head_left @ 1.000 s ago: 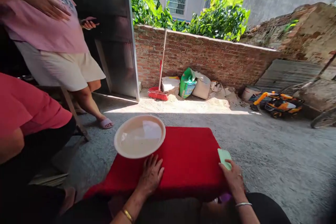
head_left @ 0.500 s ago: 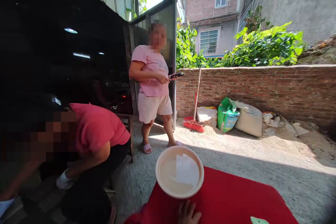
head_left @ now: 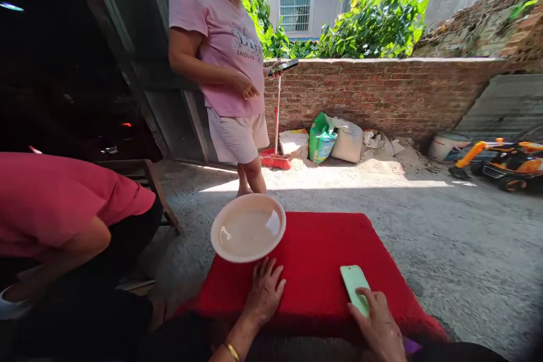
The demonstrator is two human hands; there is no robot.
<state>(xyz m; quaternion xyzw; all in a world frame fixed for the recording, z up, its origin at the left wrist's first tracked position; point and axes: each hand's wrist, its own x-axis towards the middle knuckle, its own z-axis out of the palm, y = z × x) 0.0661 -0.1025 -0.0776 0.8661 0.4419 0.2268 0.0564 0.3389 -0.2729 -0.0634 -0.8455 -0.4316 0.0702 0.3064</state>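
My left hand [head_left: 265, 288] lies palm down on the red cloth [head_left: 322, 243], fingers spread and fingertips close to the basin. The pale pink basin [head_left: 250, 251] holds clear liquid with bright reflections and stands at the cloth's far left corner. On the right, my right hand [head_left: 375, 317] has its thumb and fingers closed at the near end of a flat, pale green, rounded slab [head_left: 354, 281], shaped like a phone, with a small dark spot near its far corner. The hand partly covers the slab, which lies on or just above the cloth.
A person in a pink shirt [head_left: 229, 56] stands beyond the basin with a dark phone [head_left: 283, 66]. Another, in a red shirt [head_left: 76, 192], bends over at left. Sacks [head_left: 322, 138] and a red broom [head_left: 275, 161] line the brick wall. A toy excavator [head_left: 504, 164] stands right.
My view has swung right and down. My right hand has come into view and onto the green slab. My left hand still rests near the basin, now with its wrist showing.
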